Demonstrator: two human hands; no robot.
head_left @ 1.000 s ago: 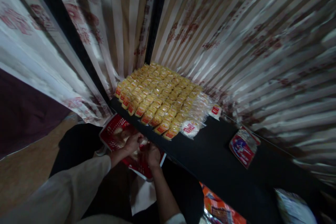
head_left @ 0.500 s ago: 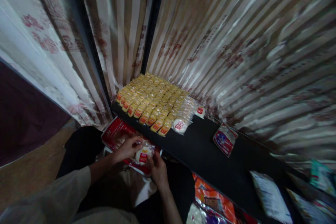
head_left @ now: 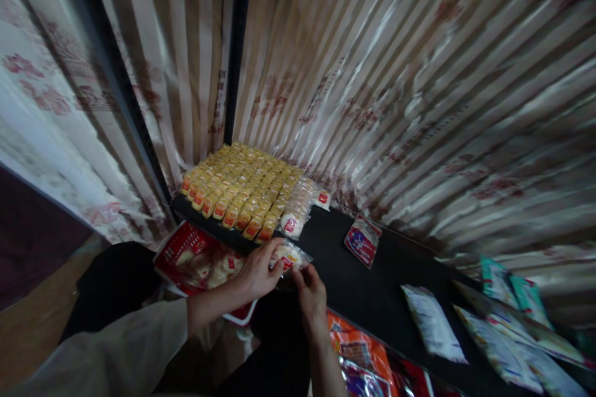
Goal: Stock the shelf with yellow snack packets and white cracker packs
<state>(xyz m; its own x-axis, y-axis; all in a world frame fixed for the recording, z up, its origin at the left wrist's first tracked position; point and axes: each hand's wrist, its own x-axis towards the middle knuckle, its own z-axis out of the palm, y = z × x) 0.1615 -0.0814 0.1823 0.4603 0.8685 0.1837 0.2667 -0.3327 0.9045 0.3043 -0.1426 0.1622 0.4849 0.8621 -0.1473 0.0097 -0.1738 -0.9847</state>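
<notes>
A clear-wrapped, round white pastry [head_left: 289, 254] with a red label is held over the front edge of the black shelf [head_left: 321, 248]. My left hand [head_left: 261, 270] grips it from the left, fingers over its top edge. At the lower right corner of the wrapper, my right hand [head_left: 311, 298] pinches with thumb and fingers. Below and left of my hands, a red basket [head_left: 170, 254] contains several similar wrapped white pieces. Just behind, a row of wrapped white pastries [head_left: 294, 214] stands beside tight rows of yellow wrapped pastries [head_left: 239, 189].
One small white packet [head_left: 322, 198] lies behind the white row. Further right on the shelf are a red and purple packet [head_left: 363, 240], a white pouch [head_left: 433, 322] and green packets [head_left: 512, 288]. Orange bags [head_left: 358, 347] sit below the shelf. Striped curtains and dark posts [head_left: 236, 49] enclose the back.
Both hands have lifted the wrapped pastry out of the red basket and moved it right, to the shelf's front edge. The view has swung to the right.
</notes>
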